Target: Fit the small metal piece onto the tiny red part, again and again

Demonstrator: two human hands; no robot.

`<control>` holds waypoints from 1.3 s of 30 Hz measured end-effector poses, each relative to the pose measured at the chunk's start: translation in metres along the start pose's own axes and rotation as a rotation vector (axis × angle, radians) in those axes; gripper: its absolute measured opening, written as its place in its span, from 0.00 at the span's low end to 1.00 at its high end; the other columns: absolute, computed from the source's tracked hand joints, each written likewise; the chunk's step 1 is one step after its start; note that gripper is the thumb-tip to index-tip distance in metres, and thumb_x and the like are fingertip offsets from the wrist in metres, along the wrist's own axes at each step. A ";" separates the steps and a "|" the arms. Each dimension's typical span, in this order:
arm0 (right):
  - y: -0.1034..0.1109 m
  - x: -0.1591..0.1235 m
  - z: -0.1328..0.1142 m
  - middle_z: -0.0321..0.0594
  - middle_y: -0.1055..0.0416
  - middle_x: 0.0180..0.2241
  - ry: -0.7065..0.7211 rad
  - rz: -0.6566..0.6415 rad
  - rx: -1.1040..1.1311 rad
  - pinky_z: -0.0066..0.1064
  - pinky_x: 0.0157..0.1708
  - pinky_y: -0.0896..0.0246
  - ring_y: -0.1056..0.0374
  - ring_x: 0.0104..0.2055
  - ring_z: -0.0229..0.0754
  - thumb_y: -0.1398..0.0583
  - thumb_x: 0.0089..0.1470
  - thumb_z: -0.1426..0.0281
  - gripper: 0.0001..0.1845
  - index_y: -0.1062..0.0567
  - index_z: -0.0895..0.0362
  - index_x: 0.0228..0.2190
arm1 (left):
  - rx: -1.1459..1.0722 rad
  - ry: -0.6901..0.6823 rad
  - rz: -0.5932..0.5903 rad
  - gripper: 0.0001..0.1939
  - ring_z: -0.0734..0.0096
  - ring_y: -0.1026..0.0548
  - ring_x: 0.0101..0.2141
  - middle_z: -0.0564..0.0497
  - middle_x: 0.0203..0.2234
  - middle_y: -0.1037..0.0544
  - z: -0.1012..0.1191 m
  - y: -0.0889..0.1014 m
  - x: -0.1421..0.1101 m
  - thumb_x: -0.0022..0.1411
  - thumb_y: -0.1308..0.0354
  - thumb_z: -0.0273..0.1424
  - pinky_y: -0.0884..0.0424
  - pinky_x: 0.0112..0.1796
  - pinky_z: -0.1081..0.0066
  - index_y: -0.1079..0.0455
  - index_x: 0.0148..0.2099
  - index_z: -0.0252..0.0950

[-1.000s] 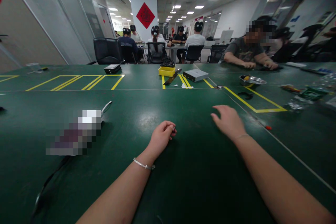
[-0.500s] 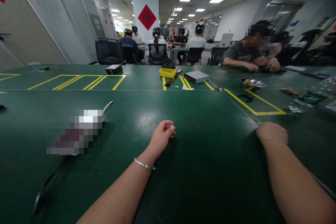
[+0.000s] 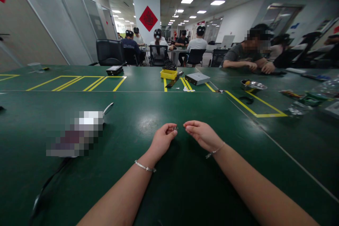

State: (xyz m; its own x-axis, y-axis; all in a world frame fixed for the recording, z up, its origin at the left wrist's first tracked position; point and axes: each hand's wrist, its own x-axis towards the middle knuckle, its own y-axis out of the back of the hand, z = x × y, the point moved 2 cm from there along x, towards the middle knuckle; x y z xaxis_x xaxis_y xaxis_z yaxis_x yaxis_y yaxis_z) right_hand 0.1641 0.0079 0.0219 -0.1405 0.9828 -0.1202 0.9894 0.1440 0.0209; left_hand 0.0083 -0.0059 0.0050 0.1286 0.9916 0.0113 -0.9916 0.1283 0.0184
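My left hand (image 3: 163, 139) rests on the green table (image 3: 169, 183), its fingers curled and pinching a tiny metallic object (image 3: 175, 128) at the fingertips. My right hand (image 3: 202, 135) lies just to the right of it, fingers drawn together and pointing at the left fingertips, a small gap between them. What the right fingers hold, if anything, does not show. Both wrists wear thin silver bracelets.
A blurred-out object (image 3: 75, 134) with a black cable lies left of my hands. Farther back are a yellow bin (image 3: 168, 73), a grey box (image 3: 197, 78), a metal bowl (image 3: 253, 85) and yellow tape lines. A person (image 3: 245, 54) sits at the far right; others sit behind.
My right hand swung from the right side of the table in toward the left hand and now sits fingertip to fingertip with it. The left hand stayed in place, still pinching.
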 end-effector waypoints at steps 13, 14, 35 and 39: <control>-0.008 -0.002 0.016 0.33 0.35 0.25 -0.115 -0.230 0.499 0.21 0.25 0.43 0.40 0.25 0.28 0.39 0.41 0.68 0.08 0.31 0.59 0.26 | 0.199 -0.101 0.015 0.09 0.77 0.34 0.26 0.56 0.23 0.33 0.001 0.001 -0.001 0.44 0.43 0.26 0.39 0.29 0.76 0.38 0.31 0.35; -0.009 -0.003 0.016 0.33 0.36 0.25 -0.113 -0.242 0.502 0.22 0.25 0.43 0.40 0.25 0.28 0.40 0.42 0.67 0.09 0.31 0.59 0.26 | 0.222 -0.100 0.025 0.09 0.78 0.35 0.25 0.57 0.22 0.34 0.002 0.001 -0.002 0.43 0.44 0.25 0.39 0.28 0.76 0.39 0.30 0.35; -0.032 -0.009 0.018 0.35 0.34 0.20 0.121 0.067 0.008 0.25 0.26 0.45 0.40 0.23 0.32 0.39 0.38 0.64 0.11 0.30 0.60 0.21 | 0.664 -0.286 0.198 0.04 0.78 0.38 0.24 0.56 0.21 0.37 0.008 -0.005 -0.010 0.46 0.47 0.24 0.42 0.25 0.77 0.41 0.25 0.35; -0.035 -0.013 0.018 0.40 0.30 0.25 0.115 0.106 -0.060 0.28 0.29 0.43 0.36 0.27 0.35 0.46 0.45 0.58 0.18 0.27 0.61 0.25 | 0.680 -0.295 0.230 0.04 0.77 0.37 0.24 0.56 0.21 0.36 0.009 -0.003 -0.011 0.46 0.47 0.24 0.42 0.25 0.77 0.41 0.25 0.35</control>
State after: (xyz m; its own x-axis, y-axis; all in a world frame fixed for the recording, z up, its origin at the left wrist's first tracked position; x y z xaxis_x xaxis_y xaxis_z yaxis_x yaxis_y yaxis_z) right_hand 0.1320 -0.0117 0.0043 -0.0427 0.9991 0.0000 0.9953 0.0425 0.0868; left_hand 0.0104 -0.0174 0.0138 0.0141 0.9353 0.3536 -0.7778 -0.2120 0.5917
